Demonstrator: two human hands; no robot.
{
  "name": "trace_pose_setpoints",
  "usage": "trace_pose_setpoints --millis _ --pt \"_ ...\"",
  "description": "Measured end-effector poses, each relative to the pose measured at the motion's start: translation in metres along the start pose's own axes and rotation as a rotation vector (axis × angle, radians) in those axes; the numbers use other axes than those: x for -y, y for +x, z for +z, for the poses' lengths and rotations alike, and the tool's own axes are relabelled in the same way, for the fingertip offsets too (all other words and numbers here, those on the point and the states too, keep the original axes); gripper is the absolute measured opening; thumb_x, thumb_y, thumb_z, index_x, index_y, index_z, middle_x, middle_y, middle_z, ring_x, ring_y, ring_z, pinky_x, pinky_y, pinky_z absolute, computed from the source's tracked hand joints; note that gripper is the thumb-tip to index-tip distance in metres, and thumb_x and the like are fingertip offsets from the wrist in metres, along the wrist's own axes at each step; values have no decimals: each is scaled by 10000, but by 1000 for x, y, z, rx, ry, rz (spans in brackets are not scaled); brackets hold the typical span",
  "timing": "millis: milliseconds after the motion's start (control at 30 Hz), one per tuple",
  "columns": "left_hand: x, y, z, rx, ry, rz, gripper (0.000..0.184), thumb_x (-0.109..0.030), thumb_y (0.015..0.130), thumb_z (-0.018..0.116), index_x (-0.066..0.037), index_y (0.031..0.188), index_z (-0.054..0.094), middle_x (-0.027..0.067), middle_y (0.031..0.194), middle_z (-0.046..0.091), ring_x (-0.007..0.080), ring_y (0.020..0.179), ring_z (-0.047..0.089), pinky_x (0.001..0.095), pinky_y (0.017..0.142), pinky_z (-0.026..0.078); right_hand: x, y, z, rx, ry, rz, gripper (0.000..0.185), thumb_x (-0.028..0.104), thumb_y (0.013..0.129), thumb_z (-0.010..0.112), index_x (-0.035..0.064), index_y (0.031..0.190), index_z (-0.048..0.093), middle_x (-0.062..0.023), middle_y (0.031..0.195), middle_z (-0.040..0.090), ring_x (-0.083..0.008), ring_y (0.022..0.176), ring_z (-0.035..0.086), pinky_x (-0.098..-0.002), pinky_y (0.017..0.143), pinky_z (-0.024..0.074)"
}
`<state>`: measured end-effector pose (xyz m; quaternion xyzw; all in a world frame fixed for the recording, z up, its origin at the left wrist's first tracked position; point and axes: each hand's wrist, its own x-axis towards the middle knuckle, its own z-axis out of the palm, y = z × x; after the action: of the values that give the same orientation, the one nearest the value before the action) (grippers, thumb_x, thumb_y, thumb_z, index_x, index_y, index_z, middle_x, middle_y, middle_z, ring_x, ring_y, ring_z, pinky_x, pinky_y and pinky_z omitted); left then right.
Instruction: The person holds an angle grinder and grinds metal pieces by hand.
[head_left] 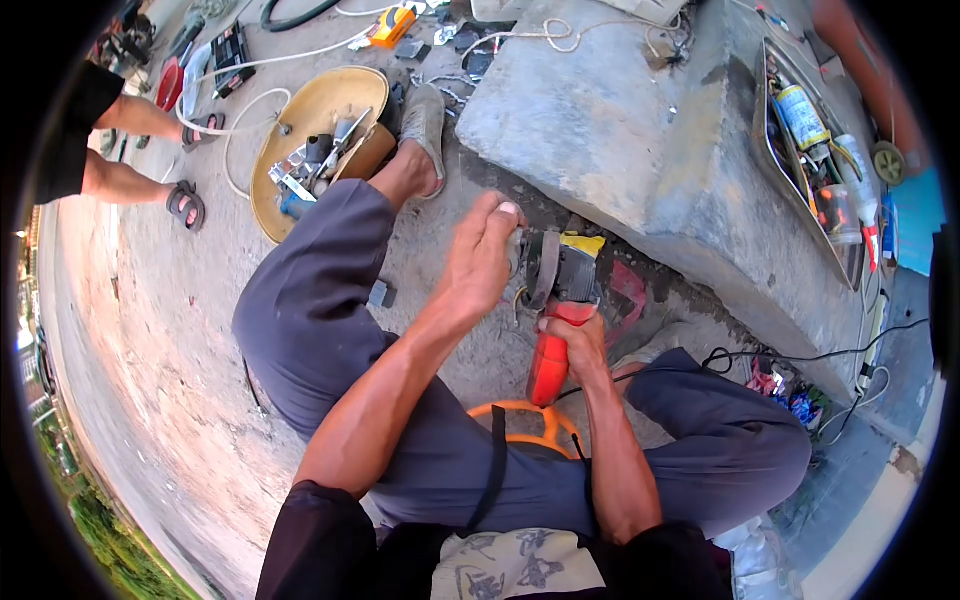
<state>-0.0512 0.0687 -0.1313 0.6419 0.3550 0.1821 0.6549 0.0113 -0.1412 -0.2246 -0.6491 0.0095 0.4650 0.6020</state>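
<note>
My right hand [582, 345] is wrapped round the red body of an angle grinder [550, 365], held low between my knees. The grinder's grey head points away from me, with its disc [545, 268] on the left side. My left hand [485, 250] is closed just left of the disc, thumb on top. A small greyish piece shows at its fingertips, close to the disc; its kind is hidden. A yellow object [583, 243] lies just beyond the grinder head.
A concrete block [590, 130] stands ahead. On it, at right, a metal tray [770, 165] holds a spray can and bottles. A tan basin [265, 180] of tools and parts sits at left. A power cord [780, 357] runs right. Another person's legs [140, 120] are at far left.
</note>
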Motion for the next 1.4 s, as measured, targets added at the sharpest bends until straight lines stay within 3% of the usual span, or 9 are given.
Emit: trace_pose_setpoints --millis 333,433,1067,1167,1267,1367,1400 --pt "6 1 1 -22 -2 10 331 -266 1036 461 10 953 623 89 931 596 188 939 533 321 913 419 0 4 1 9 -34 31 270 34 723 794 4 980 715 -51 899 716 -167 774 667 -329 714 535" --pt "7 1 1 -16 -22 17 326 -253 1040 451 15 955 616 94 923 596 188 930 535 325 906 424 3 3 5 -22 -72 -30 224 12 745 743 -38 956 687 -106 838 703 -216 724 690 -351 667 562" --pt "3 -1 0 11 17 22 336 -268 1042 424 16 953 579 105 877 563 190 867 498 342 852 419 11 1 9 -10 -79 -21 239 10 754 734 -47 981 685 -113 840 705 -215 720 689 -346 666 562" --pt "3 -1 0 5 24 68 303 -253 1041 410 15 991 542 214 838 545 303 808 530 438 786 437 15 -2 12 -23 -75 -11 251 13 753 737 -44 991 685 -111 844 706 -215 726 689 -348 674 563" --pt "0 -2 0 13 24 41 301 -253 1038 409 19 1013 535 220 853 548 307 823 531 436 802 440 8 2 5 -21 -104 -1 265 29 743 755 -27 995 692 -92 858 708 -201 736 681 -343 689 552" --pt "0 -2 2 -6 20 19 323 -260 1047 424 18 975 573 108 887 564 175 876 496 336 856 426 4 3 2 -21 -99 33 281 54 729 787 4 995 709 -57 885 712 -171 752 665 -329 713 533" --pt "0 -2 2 -8 15 13 320 -257 1048 424 17 976 573 105 892 567 173 881 497 334 861 426 2 3 2 -21 -83 29 281 54 730 787 4 995 709 -58 888 713 -171 756 667 -328 716 533"
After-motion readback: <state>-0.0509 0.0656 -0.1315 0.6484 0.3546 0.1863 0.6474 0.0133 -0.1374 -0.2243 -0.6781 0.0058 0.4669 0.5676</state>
